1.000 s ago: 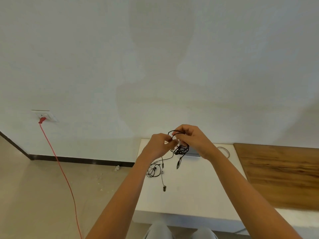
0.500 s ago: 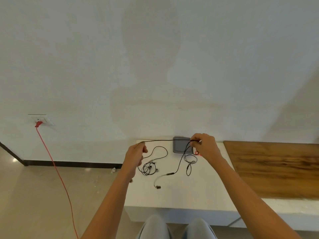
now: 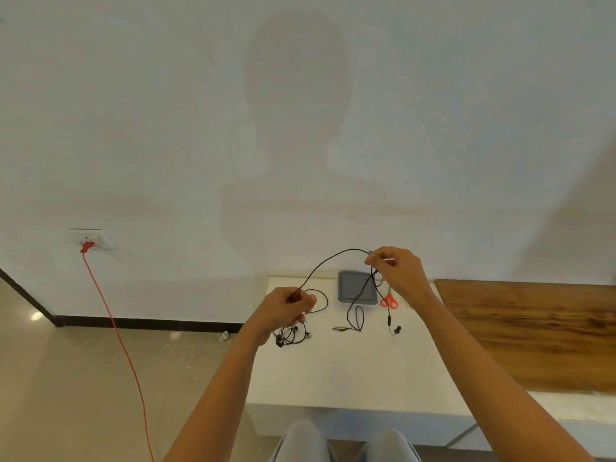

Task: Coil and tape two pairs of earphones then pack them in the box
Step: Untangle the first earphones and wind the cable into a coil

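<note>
Holding black earphone cable (image 3: 333, 256): left hand (image 3: 283, 308), right hand (image 3: 396, 271) fingers pinched on it, above white table (image 3: 350, 368) by wall (image 3: 300, 128)

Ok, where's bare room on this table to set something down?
Bare: near half of white table, below the dangling black earphone cable; also brown wooden board. Crowded: back strip with grey square box, red-handled scissors, coiled black earphones.
</note>
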`<state>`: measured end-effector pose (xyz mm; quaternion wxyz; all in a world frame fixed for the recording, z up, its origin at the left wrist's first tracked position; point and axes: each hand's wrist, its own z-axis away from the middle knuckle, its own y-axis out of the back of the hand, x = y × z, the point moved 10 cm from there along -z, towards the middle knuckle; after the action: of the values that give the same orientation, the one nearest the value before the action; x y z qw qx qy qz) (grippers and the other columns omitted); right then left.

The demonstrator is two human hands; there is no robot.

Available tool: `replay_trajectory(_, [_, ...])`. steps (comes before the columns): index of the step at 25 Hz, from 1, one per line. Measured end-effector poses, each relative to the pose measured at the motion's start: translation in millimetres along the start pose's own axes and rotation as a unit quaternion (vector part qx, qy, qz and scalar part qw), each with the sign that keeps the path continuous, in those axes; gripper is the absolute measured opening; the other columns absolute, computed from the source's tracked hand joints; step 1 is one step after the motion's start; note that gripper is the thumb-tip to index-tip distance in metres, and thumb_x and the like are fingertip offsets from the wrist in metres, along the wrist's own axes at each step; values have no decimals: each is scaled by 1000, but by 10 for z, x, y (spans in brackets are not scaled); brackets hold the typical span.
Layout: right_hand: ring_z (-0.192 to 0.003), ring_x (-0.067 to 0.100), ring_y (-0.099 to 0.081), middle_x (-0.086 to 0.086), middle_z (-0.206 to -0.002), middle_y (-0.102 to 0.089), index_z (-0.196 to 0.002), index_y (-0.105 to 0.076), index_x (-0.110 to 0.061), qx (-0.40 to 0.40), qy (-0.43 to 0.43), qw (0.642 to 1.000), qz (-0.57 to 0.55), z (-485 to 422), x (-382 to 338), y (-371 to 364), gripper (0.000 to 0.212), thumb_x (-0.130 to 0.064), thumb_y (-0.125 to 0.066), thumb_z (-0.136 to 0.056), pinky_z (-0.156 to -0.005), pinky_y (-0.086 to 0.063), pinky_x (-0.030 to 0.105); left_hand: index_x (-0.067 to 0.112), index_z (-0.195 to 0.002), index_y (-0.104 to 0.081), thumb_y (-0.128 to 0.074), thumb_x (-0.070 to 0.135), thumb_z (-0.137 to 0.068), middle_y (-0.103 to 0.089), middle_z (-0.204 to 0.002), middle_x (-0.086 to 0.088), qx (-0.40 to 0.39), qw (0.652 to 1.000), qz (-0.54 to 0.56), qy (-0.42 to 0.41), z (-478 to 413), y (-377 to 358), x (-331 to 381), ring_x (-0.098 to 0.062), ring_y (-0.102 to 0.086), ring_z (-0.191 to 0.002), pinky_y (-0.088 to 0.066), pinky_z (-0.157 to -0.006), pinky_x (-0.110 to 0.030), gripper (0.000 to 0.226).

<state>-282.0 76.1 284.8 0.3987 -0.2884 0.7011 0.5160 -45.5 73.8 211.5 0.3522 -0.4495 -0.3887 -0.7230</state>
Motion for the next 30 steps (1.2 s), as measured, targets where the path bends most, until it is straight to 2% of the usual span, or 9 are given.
replay_trajectory(4, [-83, 20, -68, 5, -87, -69, -87, -67, -12, -30, -16, 994, -106, -1, -77, -97, 14, -17, -55, -94, -80, -57, 32, 8, -116, -59, -45, 52, -94, -66, -105, -10, -80, 991, 94, 43, -25, -318, 112, -18, -71, -83, -57, -66, -29, 51])
replay_trajectory(6, [-87, 22, -67, 10, -89, -68, -92, -63, -5, -64, -18, 976, -207, 38, -167, -160, 18, -13, -48, -97, -81, -58, 34, 13, -133, -43, -40, 41, -99, -62, -111, -15, -95, 982, 148, 69, -51, -435, 111, -25, -72, -92, -58, -63, -32, 44])
replay_trajectory(11, [-89, 22, -68, 10, -89, -67, -91, -61, -7, -105, -26, 929, -354, 161, -427, -250, 19, -9, -43, -99, -75, -57, 32, 33, -143, -26, -77, 23, -79, -46, -128, -12, -82, 993, 69, 41, -167, -653, 59, -25, -70, -95, -58, -62, -31, 82])
replay_trajectory(14, [-90, 24, -67, 11, -91, -65, -88, -59, -9, -109, -44, 897, -427, 188, -508, -276, 20, -7, -42, -98, -78, -58, 37, 14, -122, -55, -76, 25, -80, -48, -124, -8, -12, 999, 51, 9, -306, -598, 3, -14, -72, -82, -58, -61, -23, 48])
replay_trajectory(17, [-82, 23, -68, 9, -84, -66, -85, -58, -9, -67, -64, 875, -476, 163, -463, -153, 22, -7, -41, -99, -81, -58, 39, 10, -96, -68, -61, 26, -91, -64, -91, -1, 55, 988, -140, -35, -387, -400, 30, 0, -62, -58, -47, -56, -10, 18])
replay_trajectory(19, [-71, 19, -65, 8, -78, -64, -82, -57, -10, -17, -85, 875, -476, 114, -301, -17, 25, -9, -39, -99, -81, -57, 39, 14, -90, -71, -54, 26, -95, -60, -73, 5, 84, 974, -204, -56, -358, -271, 80, -3, -49, -55, -37, -54, -11, 22])
replay_trajectory(23, [-76, 18, -57, 7, -83, -66, -81, -60, -12, 2, -121, 936, -330, 62, 89, -11, 28, -12, -35, -91, -79, -47, 34, 29, -91, -73, -56, 32, -92, -67, -78, 8, 16, 996, -79, -47, -301, -246, 103, -9, -58, -77, -42, -69, -20, 17])
replay_trajectory(26, [-109, 11, -54, -3, -119, -61, -110, -62, -19, -97, -65, 982, -145, 157, 120, -244, 34, -22, -38, -87, -90, -40, 25, 19, -105, -71, -58, 28, -92, -64, -73, 6, -55, 997, 22, -41, -254, -398, 256, -6, -57, -69, -44, -69, -19, 20])
replay_trajectory(30, [-120, 5, -53, -8, -132, -54, -134, -43, -29, -302, 7, 945, -121, 421, -116, -744, 49, -11, -59, -91, -97, -46, 24, 8, -113, -63, -47, 23, -98, -51, -62, 5, -81, 996, 4, -41, -210, -544, 475, -9, -47, -58, -48, -69, -25, 27])
